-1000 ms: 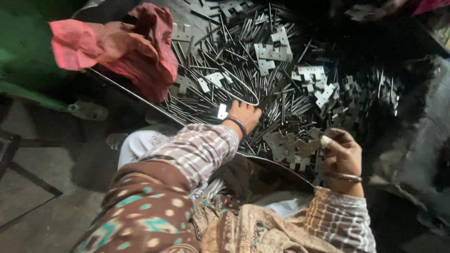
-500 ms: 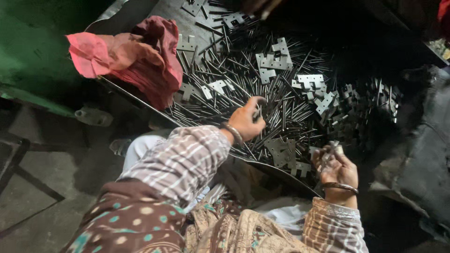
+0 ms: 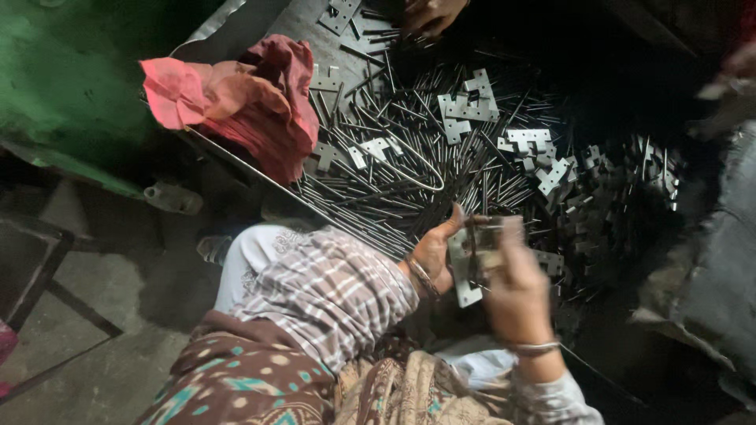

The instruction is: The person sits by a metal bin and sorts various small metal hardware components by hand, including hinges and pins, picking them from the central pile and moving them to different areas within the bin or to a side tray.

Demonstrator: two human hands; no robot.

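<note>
Centre-right of frame: left hand [image 3: 435, 252] + right hand [image 3: 516, 287] both grip flat metal hinge plate [image 3: 465, 271] between them, above pile of pins [image 3: 409, 181]. Plate partly hidden by fingers; detail blurred. Red cloth [image 3: 236, 98] upper left.

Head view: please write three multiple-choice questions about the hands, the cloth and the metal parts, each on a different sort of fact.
1. Where does the cloth lie?
A. at the left edge of the tray
B. on the person's lap
C. on the floor

2. What colour is the cloth?
A. blue
B. red-pink
C. white

3. What do the left hand and right hand do?
A. rest apart, empty
B. hold a metal plate together
C. fold the cloth

Answers: 1 A, it sits beside the pins. 2 B, its folds are red-pink. 3 B, both hands meet on the plate.
</note>
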